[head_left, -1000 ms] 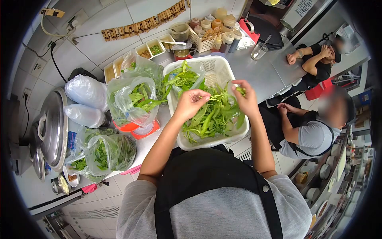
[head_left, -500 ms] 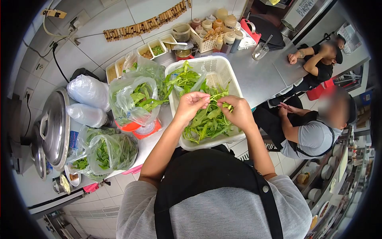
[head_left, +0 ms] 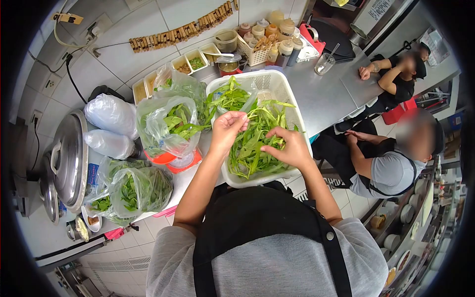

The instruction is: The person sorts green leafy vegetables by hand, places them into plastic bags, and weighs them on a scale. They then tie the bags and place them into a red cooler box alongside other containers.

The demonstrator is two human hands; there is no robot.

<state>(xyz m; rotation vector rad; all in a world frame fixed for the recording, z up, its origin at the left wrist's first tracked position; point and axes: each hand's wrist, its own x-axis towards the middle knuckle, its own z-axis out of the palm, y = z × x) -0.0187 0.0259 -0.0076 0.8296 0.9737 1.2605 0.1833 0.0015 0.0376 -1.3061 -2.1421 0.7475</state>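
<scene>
1. The left hand (head_left: pixel 229 129) is pinching thin green stems (head_left: pixel 251 114).
2. The right hand (head_left: pixel 288 148) is hanging open, thumb and forefinger parted.
3. Beneath both hands, a white basket (head_left: pixel 293 96) is holding leafy greens (head_left: pixel 250 152).

Both forearms (head_left: pixel 199 180) angle inward to the white basket (head_left: pixel 292 99), the left hand (head_left: pixel 228 129) above its left side with thumb and fingertips pinched, the right hand (head_left: pixel 288 149) above its right half, thumb and forefinger parted.

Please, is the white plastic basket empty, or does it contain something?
Not empty: green leafy stems lie inside the white plastic basket.
</scene>
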